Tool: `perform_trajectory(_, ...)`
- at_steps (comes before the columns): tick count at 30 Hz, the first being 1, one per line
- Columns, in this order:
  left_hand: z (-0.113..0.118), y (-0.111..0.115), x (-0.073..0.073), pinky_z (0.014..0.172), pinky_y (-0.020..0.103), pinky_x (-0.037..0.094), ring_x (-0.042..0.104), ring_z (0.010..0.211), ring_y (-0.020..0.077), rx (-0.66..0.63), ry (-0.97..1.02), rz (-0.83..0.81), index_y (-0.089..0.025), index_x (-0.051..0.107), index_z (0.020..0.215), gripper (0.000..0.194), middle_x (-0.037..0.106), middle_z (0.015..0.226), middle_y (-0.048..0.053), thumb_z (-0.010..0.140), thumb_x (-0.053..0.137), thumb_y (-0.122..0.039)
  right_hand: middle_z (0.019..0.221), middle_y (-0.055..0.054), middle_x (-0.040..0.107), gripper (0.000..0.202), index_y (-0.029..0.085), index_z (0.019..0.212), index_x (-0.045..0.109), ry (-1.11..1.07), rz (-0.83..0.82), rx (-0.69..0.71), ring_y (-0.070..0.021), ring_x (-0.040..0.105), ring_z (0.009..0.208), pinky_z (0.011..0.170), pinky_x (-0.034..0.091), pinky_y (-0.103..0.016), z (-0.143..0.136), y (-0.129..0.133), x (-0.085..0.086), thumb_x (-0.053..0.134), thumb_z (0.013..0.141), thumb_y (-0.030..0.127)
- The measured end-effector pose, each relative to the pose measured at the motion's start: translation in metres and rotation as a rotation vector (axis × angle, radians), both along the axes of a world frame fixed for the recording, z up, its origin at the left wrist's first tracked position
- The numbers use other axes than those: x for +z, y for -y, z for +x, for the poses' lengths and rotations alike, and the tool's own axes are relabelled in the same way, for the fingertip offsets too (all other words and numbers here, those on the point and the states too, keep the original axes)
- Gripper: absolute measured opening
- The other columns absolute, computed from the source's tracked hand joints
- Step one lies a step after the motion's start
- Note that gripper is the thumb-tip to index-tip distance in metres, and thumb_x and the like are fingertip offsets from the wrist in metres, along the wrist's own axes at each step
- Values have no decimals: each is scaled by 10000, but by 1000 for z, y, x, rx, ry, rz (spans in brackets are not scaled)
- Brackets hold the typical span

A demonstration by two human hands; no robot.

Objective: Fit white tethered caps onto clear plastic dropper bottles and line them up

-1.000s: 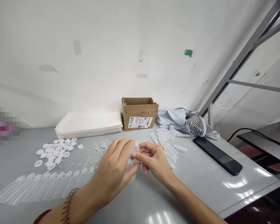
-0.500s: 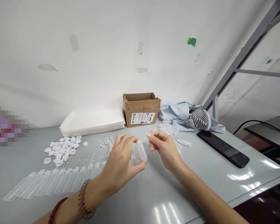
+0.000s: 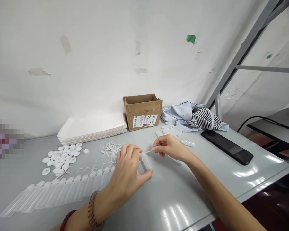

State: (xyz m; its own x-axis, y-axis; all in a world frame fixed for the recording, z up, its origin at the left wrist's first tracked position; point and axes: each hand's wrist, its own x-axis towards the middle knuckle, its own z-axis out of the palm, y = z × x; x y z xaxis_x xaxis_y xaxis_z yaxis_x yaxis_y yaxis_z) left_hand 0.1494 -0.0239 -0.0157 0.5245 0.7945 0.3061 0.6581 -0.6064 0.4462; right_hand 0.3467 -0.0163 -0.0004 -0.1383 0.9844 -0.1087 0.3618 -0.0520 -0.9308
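I have a smooth, hard tabletop [image 3: 183,189] here, glossiest around 5 o'clock. At 6 o'clock the bottle [image 3: 146,162] looks like translucent plastic, as do the bottles [image 3: 67,191] at 8; the caps [image 3: 60,157] nearer 9 seem matt plastic. The box [image 3: 143,112] is matt cardboard, the bundle [image 3: 179,113] at 3 creased cloth, the phone [image 3: 227,146] at 4 glossy.

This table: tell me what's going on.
A person's left hand grips a translucent bottle, while their right hand pinches a thin white strip near the bottle's top. A row of bottles lies to the left, with a pile of white caps behind it.
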Motion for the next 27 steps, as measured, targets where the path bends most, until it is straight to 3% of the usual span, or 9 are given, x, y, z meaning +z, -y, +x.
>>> perform_trajectory(7, 3, 2, 0, 847, 456, 402, 451, 1043, 319, 5, -157, -45, -154, 552, 931, 287, 585, 1009, 102, 687, 658, -261, 539, 17, 553, 99, 150, 644, 637, 207, 42, -5, -120, 515, 510, 493, 382, -243, 5, -1, 2, 607, 730, 190)
perform_trajectory(14, 5, 1, 0, 828, 459, 374, 456, 1001, 310, -9, -288, -13, -155, 553, 876, 204, 572, 976, 101, 724, 584, -288, 653, -12, 644, 114, 158, 666, 676, 359, 139, 10, -135, 532, 612, 607, 396, -261, 6, -3, -4, 596, 746, 143)
perform_trajectory(22, 5, -5, -2, 809, 507, 367, 454, 970, 342, -82, -303, 40, -139, 557, 825, 213, 563, 969, 137, 709, 574, -317, 668, -7, 674, 156, 179, 709, 707, 444, 197, 43, -145, 555, 602, 611, 396, -264, 8, -4, -11, 575, 755, 110)
perform_trajectory(27, 6, -6, -1, 807, 503, 369, 459, 967, 342, -59, -290, 8, -141, 557, 821, 202, 570, 953, 139, 714, 558, -313, 717, -27, 684, 188, 180, 718, 717, 478, 232, 67, -156, 568, 629, 624, 403, -272, 7, -3, -11, 574, 737, 60)
